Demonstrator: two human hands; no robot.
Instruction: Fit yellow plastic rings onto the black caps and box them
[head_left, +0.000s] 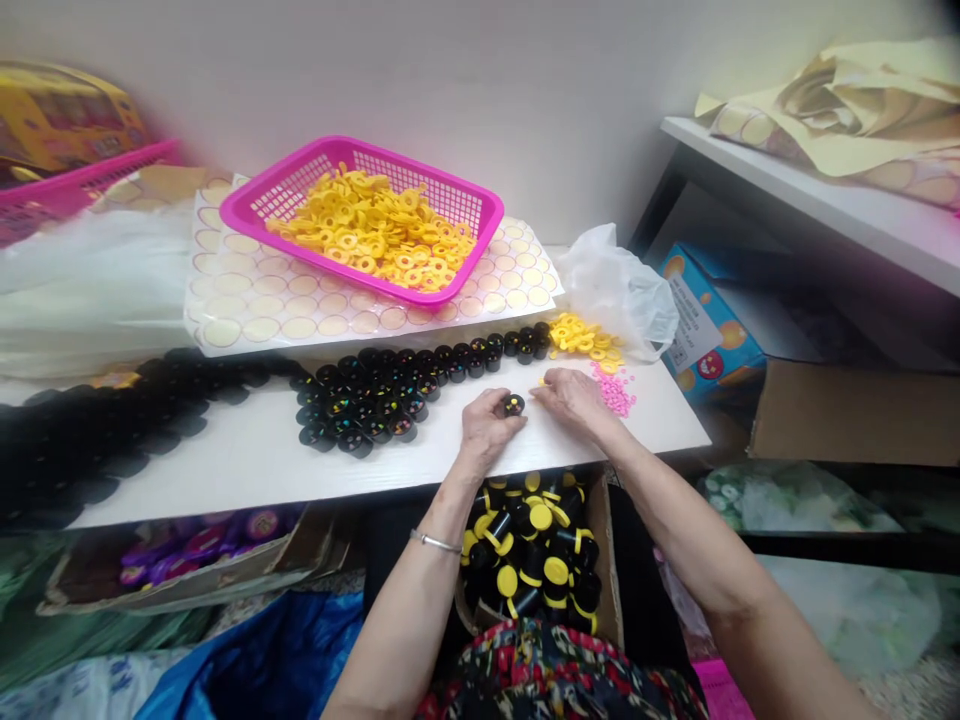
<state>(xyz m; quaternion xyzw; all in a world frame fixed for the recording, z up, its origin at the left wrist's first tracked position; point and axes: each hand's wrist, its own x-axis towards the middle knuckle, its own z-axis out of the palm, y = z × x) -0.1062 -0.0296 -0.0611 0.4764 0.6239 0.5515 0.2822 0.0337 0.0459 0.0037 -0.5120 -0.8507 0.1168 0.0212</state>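
Observation:
My left hand [486,423] rests on the white table [247,460] with its fingers closed on a small black cup [513,405] that has coloured bits inside. My right hand [571,396] lies just to the right of the cup, fingers curled down near a tiny yellow piece; what it pinches is too small to make out. Several more black cups [375,395] stand in a cluster to the left. A heap of yellow rings [583,338] and a scatter of pink beads [615,392] lie right beside my right hand.
A pink basket [480,205] full of yellow rings sits on a sticker sheet [247,310] at the back. A cardboard box [604,560] of black-and-yellow capped tubes stands under the table edge. A clear plastic bag [622,285] lies at the right end. A shelf [810,200] stands to the right.

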